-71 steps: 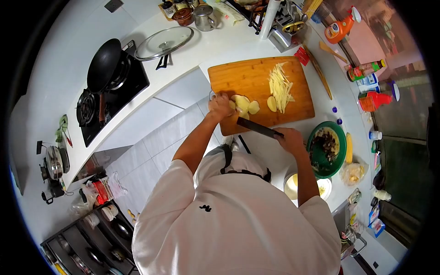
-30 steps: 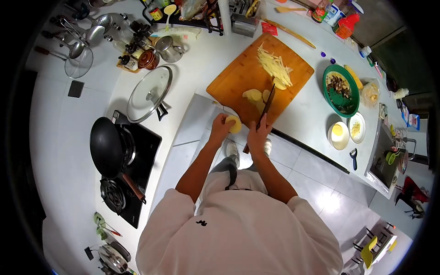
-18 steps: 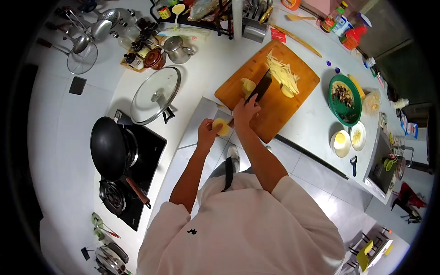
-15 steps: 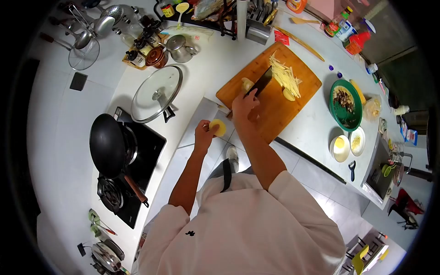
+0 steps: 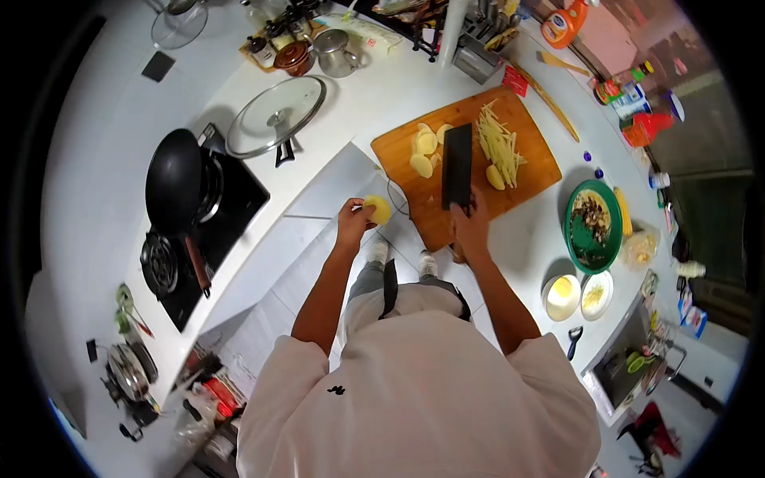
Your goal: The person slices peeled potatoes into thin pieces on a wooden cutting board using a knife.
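Note:
My left hand (image 5: 351,223) holds a peeled, cut potato (image 5: 378,209) in its fingers, off the left side of the wooden cutting board (image 5: 536,163). My right hand (image 5: 472,223) grips the handle of a dark, broad-bladed cleaver (image 5: 457,163), whose blade extends over the middle of the board. Left of the blade lie several pale potato slices (image 5: 422,151). To its right is a pile of potato strips (image 5: 499,143), with a small potato piece (image 5: 495,177) at the pile's near end.
On the right counter are a green bowl (image 5: 573,239) of chopped food, a white bowl (image 5: 550,301), a small plate (image 5: 608,299) and a peeler (image 5: 574,341). Left stand a black wok (image 5: 171,183) on the stove and a glass lid (image 5: 259,119). Bottles (image 5: 647,127) line the back right.
My right hand has moved from the slices at the board's left toward its near edge, now around the cleaver's handle. The slices are uncovered. My left hand still holds the potato; the view has shifted.

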Available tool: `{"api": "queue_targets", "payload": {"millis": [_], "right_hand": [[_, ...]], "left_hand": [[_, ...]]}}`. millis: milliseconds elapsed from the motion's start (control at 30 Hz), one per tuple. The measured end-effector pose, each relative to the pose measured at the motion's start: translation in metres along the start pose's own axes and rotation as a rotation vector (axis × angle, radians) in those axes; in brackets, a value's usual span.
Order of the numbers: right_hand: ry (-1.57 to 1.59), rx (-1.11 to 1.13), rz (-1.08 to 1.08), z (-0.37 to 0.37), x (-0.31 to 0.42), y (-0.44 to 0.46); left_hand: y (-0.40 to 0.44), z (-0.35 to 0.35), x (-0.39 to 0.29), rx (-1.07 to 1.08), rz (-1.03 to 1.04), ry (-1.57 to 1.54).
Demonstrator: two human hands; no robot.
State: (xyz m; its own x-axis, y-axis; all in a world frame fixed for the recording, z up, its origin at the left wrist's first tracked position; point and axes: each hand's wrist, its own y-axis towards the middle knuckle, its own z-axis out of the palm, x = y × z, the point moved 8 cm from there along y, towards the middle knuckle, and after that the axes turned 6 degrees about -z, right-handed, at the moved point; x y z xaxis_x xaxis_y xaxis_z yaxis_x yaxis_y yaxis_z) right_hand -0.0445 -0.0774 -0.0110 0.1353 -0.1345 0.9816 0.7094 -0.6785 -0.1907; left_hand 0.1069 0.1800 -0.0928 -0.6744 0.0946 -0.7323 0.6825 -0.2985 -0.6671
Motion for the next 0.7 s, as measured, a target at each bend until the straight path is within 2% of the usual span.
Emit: {"api": "queue_targets", "payload": {"millis": [33,100,200,233,333,433,500,533,567,600,633,700], "right_hand": [[-0.096,0.105,-0.014,-0.019,-0.005,-0.005],[-0.286,0.371,0.165,-0.046,0.012,-0.019],[-0.640,0.868,-0.050,-0.045,0.041,-0.010],[-0.718,0.899,-0.134,-0.044,0.035,0.001],[-0.624,0.660,-0.475,-0.045,0.029,0.039],[-0.536,0.349,-0.443,-0.049,0.039,0.046],[-0.277,0.261,-0.231,-0.052,0.033,0.034],[-0.149,0.213,-0.123,-0.058,0.027,0.028],[-0.163,0.159,-0.215,-0.064,0.014,0.029],[-0.177,0.157,-0.183,-0.068,0.015,0.026],[-0.191,0.153,-0.147,-0.071,0.019,0.018],[-0.242,0.178,-0.109,-0.080,0.023,0.004]], "left_hand": [[-0.004,0.005,0.006,-0.003,-0.004,-0.026],[-0.014,0.016,0.019,-0.009,-0.014,-0.074],[-0.037,0.040,0.035,-0.041,-0.011,-0.175],[-0.037,0.042,0.044,-0.049,0.003,-0.160],[-0.042,0.049,0.062,-0.047,0.024,-0.157],[-0.043,0.070,0.063,-0.007,0.115,-0.063],[-0.034,0.091,0.052,0.024,0.188,-0.050],[-0.029,0.099,0.046,-0.036,0.234,0.011],[-0.017,0.110,0.041,-0.026,0.327,0.015],[-0.002,0.117,0.043,-0.015,0.419,0.020],[0.004,0.121,0.042,-0.090,0.414,0.210],[-0.012,0.129,0.021,-0.266,0.590,0.549]]}}
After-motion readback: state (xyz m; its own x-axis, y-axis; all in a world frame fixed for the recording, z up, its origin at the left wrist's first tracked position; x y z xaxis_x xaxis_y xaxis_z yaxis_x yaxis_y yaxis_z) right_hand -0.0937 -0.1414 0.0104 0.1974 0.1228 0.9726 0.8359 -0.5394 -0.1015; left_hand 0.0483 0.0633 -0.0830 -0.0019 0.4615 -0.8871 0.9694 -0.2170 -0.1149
